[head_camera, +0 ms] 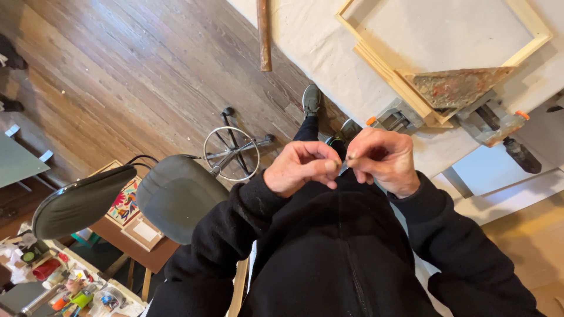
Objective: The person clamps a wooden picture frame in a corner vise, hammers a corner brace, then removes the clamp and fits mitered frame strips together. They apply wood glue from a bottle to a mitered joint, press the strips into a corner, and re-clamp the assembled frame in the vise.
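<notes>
Below the wooden frame [446,53], left hand [302,167] and right hand [385,161] are pinching something small together, fingers curled; the clamps [393,120] are sitting just beyond, the chair [176,196] leftward.

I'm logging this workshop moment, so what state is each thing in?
Left hand: closed, fingertips pinched against right hand.
Right hand: closed, pinching a small item, too small to identify.
Wooden frame: flat on the cloth-covered table, corner clamped.
Clamps: on the frame corner.
Chair: unoccupied.

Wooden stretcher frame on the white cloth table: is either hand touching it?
No: the left hand and right hand meet at the chest, apart from the wooden stretcher frame.
</notes>
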